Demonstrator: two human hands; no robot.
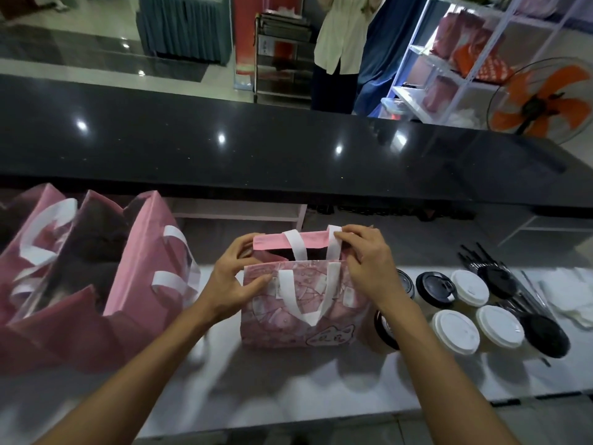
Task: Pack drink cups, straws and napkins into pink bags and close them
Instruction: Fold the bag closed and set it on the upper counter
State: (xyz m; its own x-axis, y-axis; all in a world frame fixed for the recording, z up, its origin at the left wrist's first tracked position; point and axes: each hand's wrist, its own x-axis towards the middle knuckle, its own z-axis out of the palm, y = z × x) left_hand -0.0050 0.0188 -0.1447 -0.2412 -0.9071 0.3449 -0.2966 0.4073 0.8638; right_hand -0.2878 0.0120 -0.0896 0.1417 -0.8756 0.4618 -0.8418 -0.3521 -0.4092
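Both hands work at the mouth of a small pink bag (298, 316) standing upright on the white counter (288, 396) in the middle of the view. The left hand (236, 277) pinches the bag's left top corner, thumb on the printed near panel and fingers curled over the edge toward the far panel. The right hand (365, 264) grips the right top corner the same way, its fingers curled over the plain pink far rim beside one white handle (296, 247); a second white handle loop hangs down the near panel. The mouth is still parted, with a dark gap between the two panels. Just right of the bag, partly hidden behind the right wrist, stand the drink cups (455, 330), some with white lids and some with black lids, packed close together in two rows. Beyond them lies a bundle of black straws (481, 261), and at the far right edge a stack of white napkins (571, 297). To the left, well apart from the small bag, larger pink bags (138, 261) with white handles stand open side by side. Behind everything runs a raised black countertop (256, 146), with a person in a pale shirt (340, 36) standing beyond it, a white shelf unit (449, 59) holding more bags, and an orange-bladed fan (542, 101) at the right.
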